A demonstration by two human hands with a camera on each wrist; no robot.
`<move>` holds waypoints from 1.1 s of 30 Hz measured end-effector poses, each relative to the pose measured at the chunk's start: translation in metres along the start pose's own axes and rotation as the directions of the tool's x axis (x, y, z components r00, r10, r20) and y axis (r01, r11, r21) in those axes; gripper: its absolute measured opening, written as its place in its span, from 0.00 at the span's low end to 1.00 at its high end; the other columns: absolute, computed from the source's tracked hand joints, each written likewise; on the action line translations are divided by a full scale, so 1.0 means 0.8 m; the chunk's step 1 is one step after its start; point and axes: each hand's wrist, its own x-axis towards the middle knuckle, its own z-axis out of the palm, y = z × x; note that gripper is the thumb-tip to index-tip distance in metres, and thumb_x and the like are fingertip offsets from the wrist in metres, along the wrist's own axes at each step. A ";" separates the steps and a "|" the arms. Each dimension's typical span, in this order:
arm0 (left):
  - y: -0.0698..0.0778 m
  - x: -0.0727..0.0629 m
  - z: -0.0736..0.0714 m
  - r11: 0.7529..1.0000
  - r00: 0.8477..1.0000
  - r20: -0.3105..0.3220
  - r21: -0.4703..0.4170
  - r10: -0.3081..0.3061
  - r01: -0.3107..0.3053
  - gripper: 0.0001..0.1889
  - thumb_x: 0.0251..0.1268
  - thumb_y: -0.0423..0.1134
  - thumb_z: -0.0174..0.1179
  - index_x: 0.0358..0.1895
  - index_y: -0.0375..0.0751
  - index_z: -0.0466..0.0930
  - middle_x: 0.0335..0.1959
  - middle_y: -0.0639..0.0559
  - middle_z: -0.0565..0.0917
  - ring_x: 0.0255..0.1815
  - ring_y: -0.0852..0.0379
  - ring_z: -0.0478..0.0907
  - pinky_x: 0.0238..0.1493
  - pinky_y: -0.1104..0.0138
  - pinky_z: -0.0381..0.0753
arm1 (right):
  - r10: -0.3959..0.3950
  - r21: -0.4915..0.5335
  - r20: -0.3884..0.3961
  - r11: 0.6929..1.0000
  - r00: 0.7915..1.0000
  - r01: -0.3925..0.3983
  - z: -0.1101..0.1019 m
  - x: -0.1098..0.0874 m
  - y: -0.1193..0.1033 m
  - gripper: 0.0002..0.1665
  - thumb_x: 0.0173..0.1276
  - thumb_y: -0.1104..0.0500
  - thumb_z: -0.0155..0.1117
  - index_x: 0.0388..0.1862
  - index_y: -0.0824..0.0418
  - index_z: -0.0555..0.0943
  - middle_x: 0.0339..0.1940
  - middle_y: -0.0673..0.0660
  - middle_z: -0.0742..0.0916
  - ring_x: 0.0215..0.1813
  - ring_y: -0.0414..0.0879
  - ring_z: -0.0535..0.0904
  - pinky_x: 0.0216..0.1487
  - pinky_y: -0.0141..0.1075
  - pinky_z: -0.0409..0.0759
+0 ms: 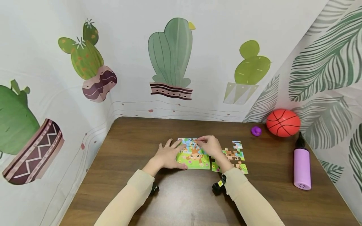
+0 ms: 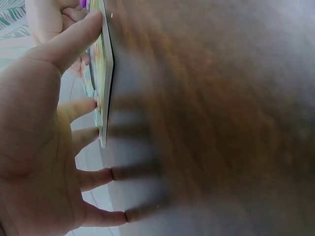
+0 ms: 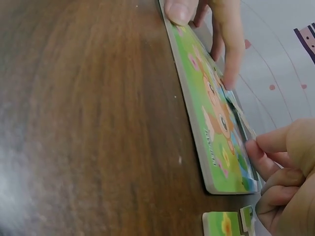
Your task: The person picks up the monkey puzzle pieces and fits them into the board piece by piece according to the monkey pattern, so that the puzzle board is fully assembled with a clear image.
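Right hand (image 1: 211,147) pinches thin jigsaw piece (image 3: 242,116); spread left hand (image 1: 167,155) touches seemingly part-filled, rectangular green-and-blue monkey board (image 1: 195,165); colourful loose pieces (image 1: 240,155) remain.

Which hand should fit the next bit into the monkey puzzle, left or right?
Probably the right hand: it pinches a puzzle piece at the puzzle board, and the loose pieces lie on its side. The left hand touches the board's left edge, perhaps steadying it.
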 end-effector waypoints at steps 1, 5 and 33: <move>0.001 0.001 0.000 1.000 1.000 0.000 0.002 -0.001 0.001 0.56 0.55 0.80 0.61 0.85 0.61 0.53 0.86 0.55 0.47 0.83 0.34 0.45 0.69 0.26 0.53 | -0.002 -0.009 0.000 1.000 1.000 0.002 0.000 0.000 0.000 0.12 0.78 0.56 0.65 0.51 0.59 0.90 0.39 0.53 0.90 0.31 0.45 0.83 0.30 0.39 0.77; 0.004 0.002 -0.001 1.000 1.000 -0.006 0.010 -0.003 0.004 0.58 0.54 0.80 0.62 0.85 0.58 0.52 0.86 0.53 0.49 0.83 0.33 0.46 0.68 0.25 0.54 | 0.001 -0.027 -0.005 1.000 1.000 -0.001 0.001 0.000 0.000 0.12 0.78 0.56 0.65 0.51 0.59 0.90 0.40 0.54 0.91 0.31 0.44 0.83 0.30 0.39 0.78; 0.016 0.012 -0.003 0.997 0.999 -0.031 0.068 -0.034 0.036 0.60 0.50 0.84 0.60 0.85 0.59 0.54 0.85 0.51 0.52 0.81 0.37 0.52 0.68 0.29 0.60 | 0.031 -0.149 0.012 0.988 0.999 -0.029 0.002 0.004 -0.003 0.12 0.75 0.51 0.68 0.49 0.54 0.91 0.35 0.49 0.88 0.25 0.45 0.78 0.26 0.39 0.73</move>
